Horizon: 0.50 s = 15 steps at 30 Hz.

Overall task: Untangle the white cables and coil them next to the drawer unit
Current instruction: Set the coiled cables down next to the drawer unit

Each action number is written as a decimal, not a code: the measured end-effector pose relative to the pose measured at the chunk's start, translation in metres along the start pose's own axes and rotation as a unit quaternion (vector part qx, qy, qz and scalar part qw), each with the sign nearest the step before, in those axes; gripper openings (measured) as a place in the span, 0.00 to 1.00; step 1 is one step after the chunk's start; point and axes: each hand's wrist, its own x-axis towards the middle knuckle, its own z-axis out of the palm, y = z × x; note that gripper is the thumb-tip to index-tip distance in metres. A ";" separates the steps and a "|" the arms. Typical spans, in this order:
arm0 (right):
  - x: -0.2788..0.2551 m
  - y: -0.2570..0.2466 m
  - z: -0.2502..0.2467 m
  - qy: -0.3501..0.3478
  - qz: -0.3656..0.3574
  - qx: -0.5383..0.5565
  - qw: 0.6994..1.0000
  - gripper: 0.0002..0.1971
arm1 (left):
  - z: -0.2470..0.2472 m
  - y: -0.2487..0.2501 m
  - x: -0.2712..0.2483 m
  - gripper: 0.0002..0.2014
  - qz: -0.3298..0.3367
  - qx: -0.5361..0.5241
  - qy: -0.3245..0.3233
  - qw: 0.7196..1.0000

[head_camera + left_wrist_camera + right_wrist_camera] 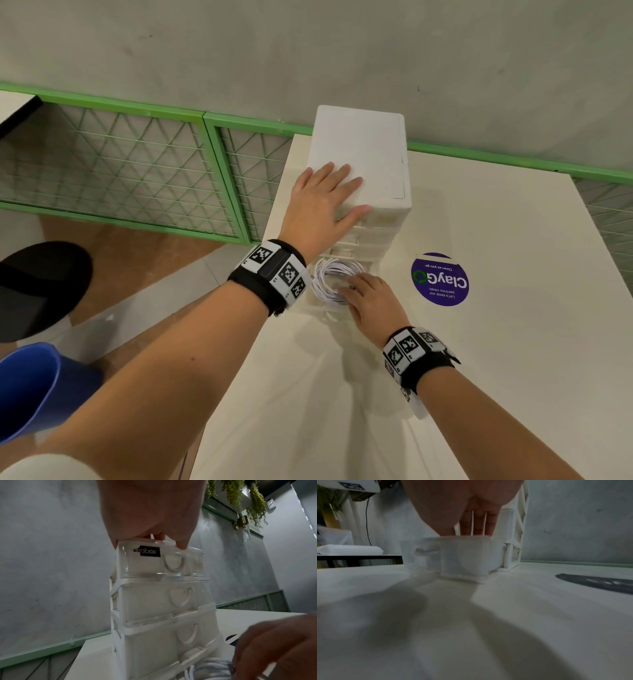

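One white cable coil (334, 281) lies in the pulled-out bottom drawer (453, 557), right hand (371, 301) fingers straight on it; left hand (323, 202) flat atop the drawer unit (363, 150); untangling looks done

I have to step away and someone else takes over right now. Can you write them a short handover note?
Left hand: flat on top of the white drawer unit, fingers straight, steadying it.
Right hand: fingers down on the coiled white cables; a real grip cannot be told.
The coil lies in the pulled-out bottom drawer at the front of the unit, on the white table, left of the purple sticker.
Done: cables look untangled and coiled.
Left: the coil is in the drawer, not beside the unit; probably lift it out and set it down next to the unit.
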 end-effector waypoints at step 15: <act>-0.001 0.009 0.006 -0.102 -0.048 -0.107 0.988 0.28 | 0.002 0.002 0.000 0.27 -0.031 -0.040 0.016 0.999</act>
